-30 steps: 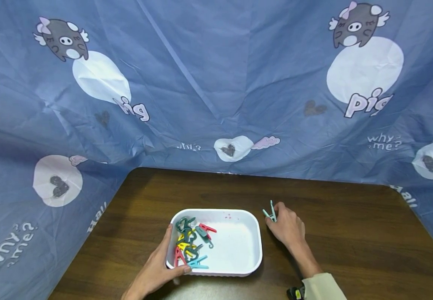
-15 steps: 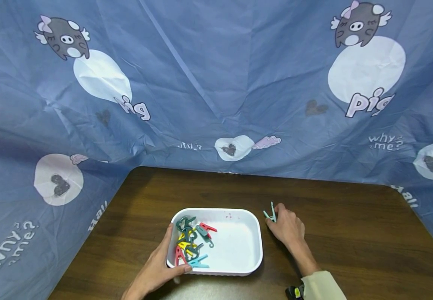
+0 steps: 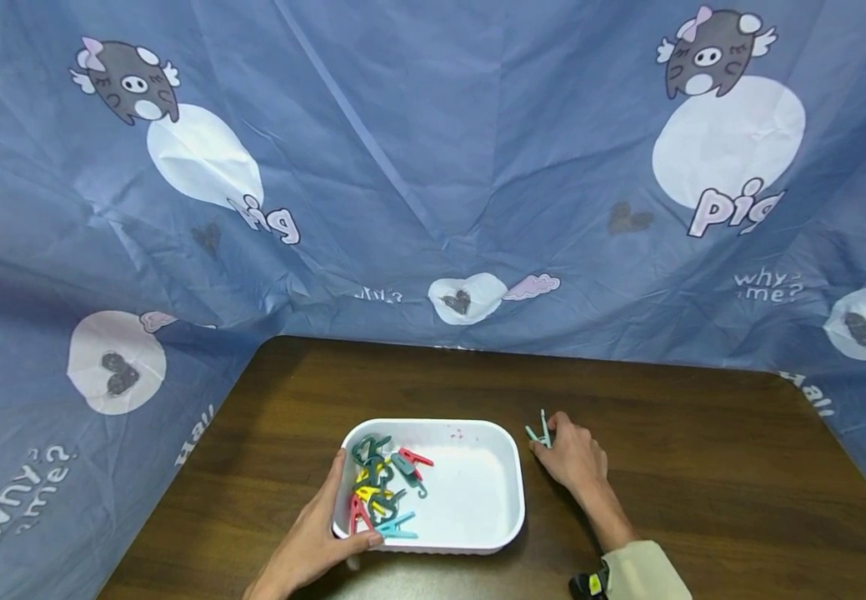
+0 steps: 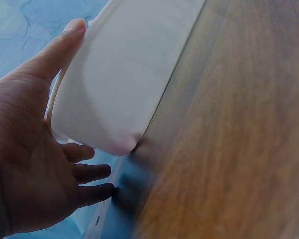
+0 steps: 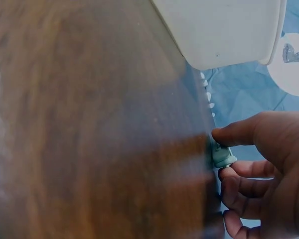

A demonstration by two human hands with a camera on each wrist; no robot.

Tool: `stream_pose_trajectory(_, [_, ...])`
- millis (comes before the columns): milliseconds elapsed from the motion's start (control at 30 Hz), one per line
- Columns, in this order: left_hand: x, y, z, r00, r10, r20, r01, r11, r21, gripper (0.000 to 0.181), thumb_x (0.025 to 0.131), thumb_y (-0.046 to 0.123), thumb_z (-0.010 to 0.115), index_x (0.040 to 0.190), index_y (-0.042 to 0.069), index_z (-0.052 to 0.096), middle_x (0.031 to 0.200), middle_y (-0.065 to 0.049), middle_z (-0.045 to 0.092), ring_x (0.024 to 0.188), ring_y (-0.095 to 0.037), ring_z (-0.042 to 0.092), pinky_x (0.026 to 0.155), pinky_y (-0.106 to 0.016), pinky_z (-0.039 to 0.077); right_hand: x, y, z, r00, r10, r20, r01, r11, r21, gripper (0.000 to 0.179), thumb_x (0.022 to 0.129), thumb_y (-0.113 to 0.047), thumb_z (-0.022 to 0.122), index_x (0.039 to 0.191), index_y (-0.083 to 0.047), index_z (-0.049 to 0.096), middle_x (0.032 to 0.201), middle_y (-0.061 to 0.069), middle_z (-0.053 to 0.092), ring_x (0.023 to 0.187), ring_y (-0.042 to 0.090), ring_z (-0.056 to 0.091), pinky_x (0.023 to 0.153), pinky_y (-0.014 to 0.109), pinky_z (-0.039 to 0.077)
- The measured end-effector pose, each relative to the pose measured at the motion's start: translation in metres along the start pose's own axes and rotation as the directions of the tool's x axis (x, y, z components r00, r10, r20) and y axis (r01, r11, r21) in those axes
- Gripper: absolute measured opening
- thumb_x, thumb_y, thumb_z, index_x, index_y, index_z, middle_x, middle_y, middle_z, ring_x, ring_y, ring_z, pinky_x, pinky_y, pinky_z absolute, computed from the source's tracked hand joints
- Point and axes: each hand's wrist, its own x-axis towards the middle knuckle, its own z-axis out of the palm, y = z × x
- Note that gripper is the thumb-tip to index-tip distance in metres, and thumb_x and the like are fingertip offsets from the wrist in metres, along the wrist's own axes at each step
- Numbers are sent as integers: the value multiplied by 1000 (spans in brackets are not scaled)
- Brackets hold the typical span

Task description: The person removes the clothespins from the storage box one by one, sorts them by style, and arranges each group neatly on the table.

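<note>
A white plastic tray stands on the table, with several clothespins and clips along its left part. My left hand holds the tray's near left corner, thumb on the near rim and index finger along the left side. In the left wrist view, the other fingers of my left hand stick out past the tray wall. Right of the tray, my right hand pinches a pale green clothespin low at the tabletop. The right wrist view shows that clothespin between thumb and fingers, partly hidden by them.
Inside the tray are red clothespins, yellow ones, a light blue one and dark green clips. The brown wooden table meets a blue printed cloth at the back and sides.
Both hands keep their places on the tray and the pale green clothespin. The right hand and clothespin have shifted only very slightly towards me.
</note>
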Motion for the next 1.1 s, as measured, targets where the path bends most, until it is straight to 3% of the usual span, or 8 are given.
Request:
stream_pose_trajectory(300, [-1,1,-1,999,34,0,-34,999,11,125,71,41,89,160,1,12,162,-26,28,144,-41,38,115,-56,37,1,1,1,1000,14,5,-14,1000,9,38,83,-34,75,107,-8,61,92,20,72,80,40,68,58,49,48])
stream_pose_trajectory(1100, [-1,2,-1,999,40,-2,-40,999,12,124,71,40,89,160,0,13,162,-26,28,144,-41,38,115,-56,37,1,-2,1,999,34,18,-34,999,12,44,83,-40,75,110,-7,61,101,26,72,83,44,69,59,50,49])
